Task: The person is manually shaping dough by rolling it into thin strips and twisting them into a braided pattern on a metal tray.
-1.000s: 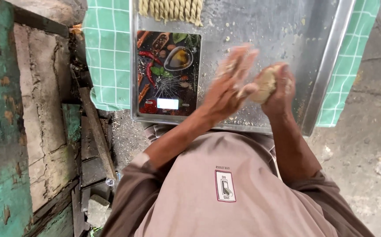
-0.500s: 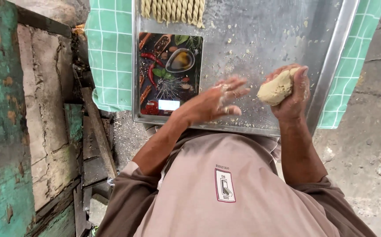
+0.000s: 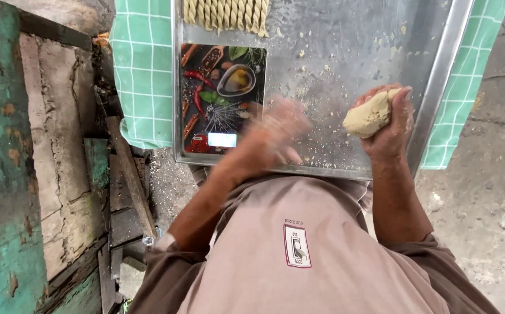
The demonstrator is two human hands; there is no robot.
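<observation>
Dough lump [image 3: 370, 114] sits in my right hand [image 3: 387, 127], held over the right part of the metal tray [image 3: 438, 87], near its raised edge. Tray rests on a green checked cloth [image 3: 143, 70] and carries a picture-printed scale [image 3: 222, 96] at its left and a row of twisted dough sticks [image 3: 226, 14] at the far edge. Risk: crumbs already litter the tray (the dough looks dry), so a loose grip so near the rim could drop pieces over the side. Right fingers [image 3: 402, 102] wrap closed around the lump. Left hand [image 3: 276, 139] is motion-blurred above the tray beside the scale; I cannot tell how far it is open, and nothing visible is in it.
</observation>
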